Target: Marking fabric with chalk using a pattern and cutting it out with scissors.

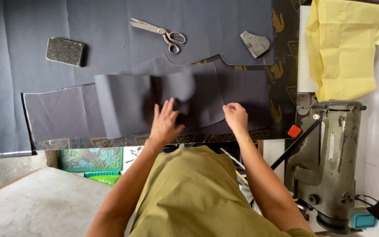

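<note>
Now, your hands first.
Left hand (pixel 165 123): fingers spread wide, flat on the dark cut fabric piece (pixel 123 107).
Right hand (pixel 236 117): fingers curled, pinching that fabric's edge.
Fabric: lies along the table's near edge.
Beyond: scissors (pixel 161 33), two stone weights (pixel 65 51).

Cut fabric pieces (pixel 123 105): dark grey with a purplish cast, plain, pale along the left edge. Large cloth (pixel 36 26) beneath: slate grey, plain. Desk (pixel 281 52): black covering with gold-brown emblem pattern. Scissors (pixel 159 33): silver metal. Two stone weights (pixel 65 51) (pixel 255 43): speckled grey. Folded paper (pixel 345 44): pale yellow, creased. Sewing machine (pixel 334 158): worn olive-grey, with a red tab (pixel 294 131). Shirt (pixel 194 197): olive green. Mat (pixel 91 159) below the desk: teal leaf print.
</note>
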